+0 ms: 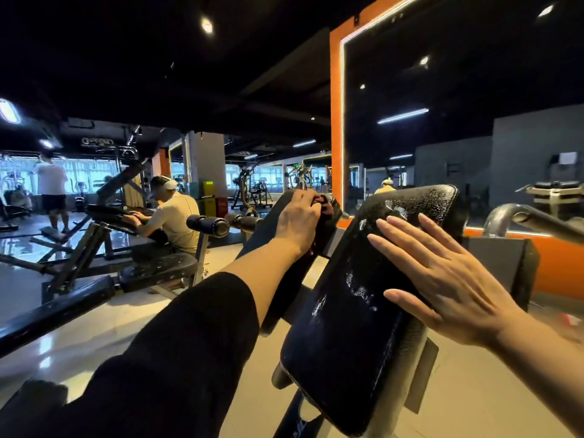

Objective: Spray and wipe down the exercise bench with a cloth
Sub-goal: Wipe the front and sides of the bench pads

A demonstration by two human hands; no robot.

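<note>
A black padded bench pad (357, 327) stands tilted in front of me, its worn surface speckled with wet spray near the top. Flat against its right side rests my right hand (442, 279), fingers straight and spread. My left hand (300, 216) reaches past the pad's left edge and grips a dark reddish cloth (327, 207), pressed onto a second black pad (275, 245) behind. No spray bottle is in view.
A person sits at another bench (158, 270) on the left, and one more stands farther back. A foam roller bar (208, 226) juts out mid-left. An orange-framed mirror (410, 121) fills the right wall. A metal handle (518, 219) curves at right.
</note>
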